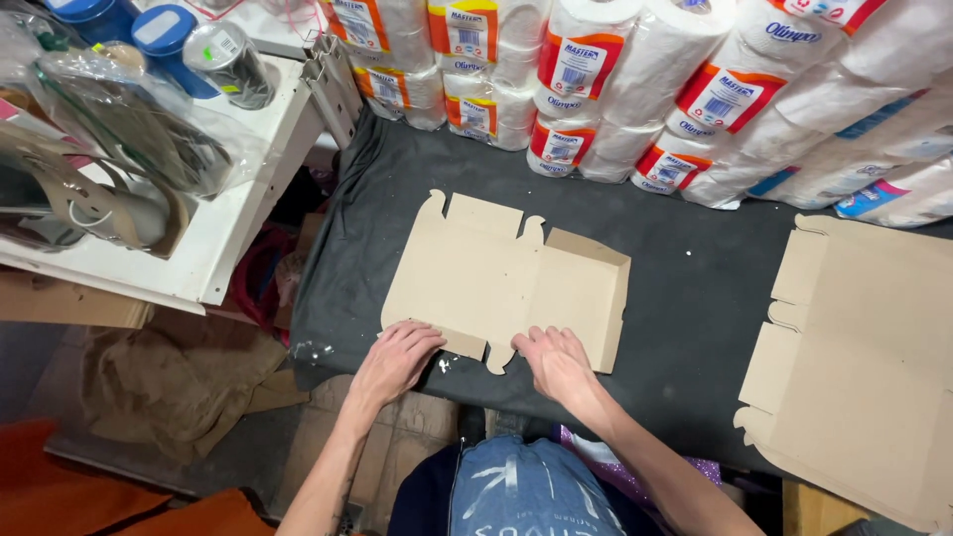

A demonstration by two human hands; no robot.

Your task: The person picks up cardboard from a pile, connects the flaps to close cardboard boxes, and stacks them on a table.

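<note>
A flat brown die-cut cardboard box blank [496, 278] lies on the black-covered table [685, 288], its right side panel folded up. My left hand [395, 359] presses fingers-down on the near left flap of the blank. My right hand [556, 362] rests on the near edge right of the middle, fingers bent over a flap. Neither hand lifts the cardboard off the table.
A stack of unfolded cardboard blanks [864, 367] lies at the right. Packs of white paper rolls [635, 89] line the table's far edge. A white shelf [228, 208] at left holds bagged items and jars. Brown cloth [169, 377] lies on the floor.
</note>
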